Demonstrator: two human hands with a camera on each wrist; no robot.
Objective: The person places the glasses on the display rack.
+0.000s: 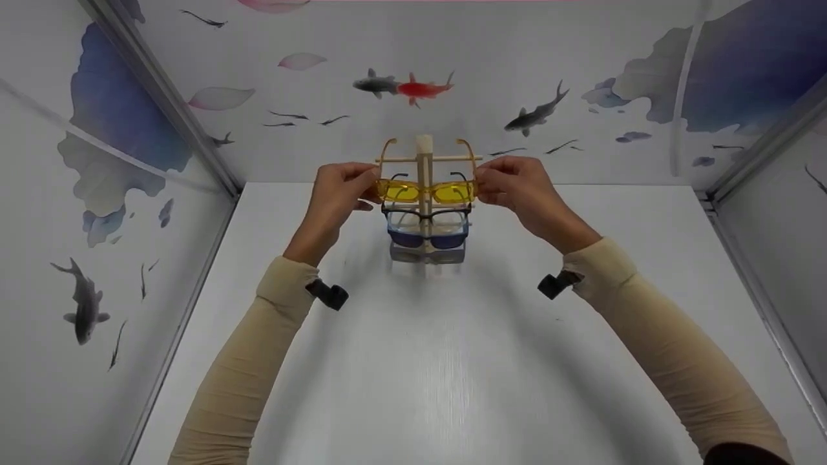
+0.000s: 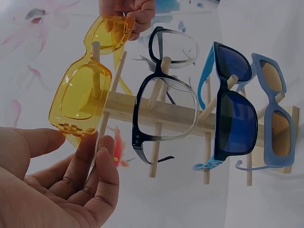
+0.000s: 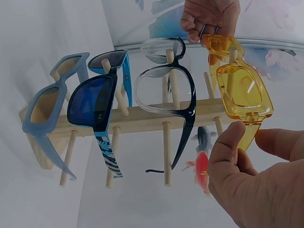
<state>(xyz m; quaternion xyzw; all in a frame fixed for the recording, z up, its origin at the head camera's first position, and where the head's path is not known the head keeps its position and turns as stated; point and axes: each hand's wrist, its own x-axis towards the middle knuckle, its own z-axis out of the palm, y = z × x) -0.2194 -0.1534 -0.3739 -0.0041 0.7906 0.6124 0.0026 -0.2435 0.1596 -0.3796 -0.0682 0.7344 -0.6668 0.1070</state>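
Yellow see-through sunglasses [image 1: 400,192] sit at the top of a wooden eyewear rack [image 1: 424,143], their bridge against the upper peg. My left hand [image 1: 336,194] pinches one hinge corner between thumb and fingertips; my right hand [image 1: 520,187] does likewise at the opposite corner. In the left wrist view, the left thumb and fingers meet at the lower hinge of the yellow frame. Below the yellow pair hang black-and-clear glasses [image 2: 137,109], then dark blue-lensed sunglasses [image 3: 90,107], then grey-blue sunglasses [image 3: 40,111] with brownish lenses at the bottom.
The rack stands on a white tabletop [image 1: 413,361], close to the back wall panel [image 1: 310,129] printed with fish and petals. Side panels [image 1: 39,213] rise at left and right. Wooden pegs [image 3: 167,152] stick out from the rack's post on both sides.
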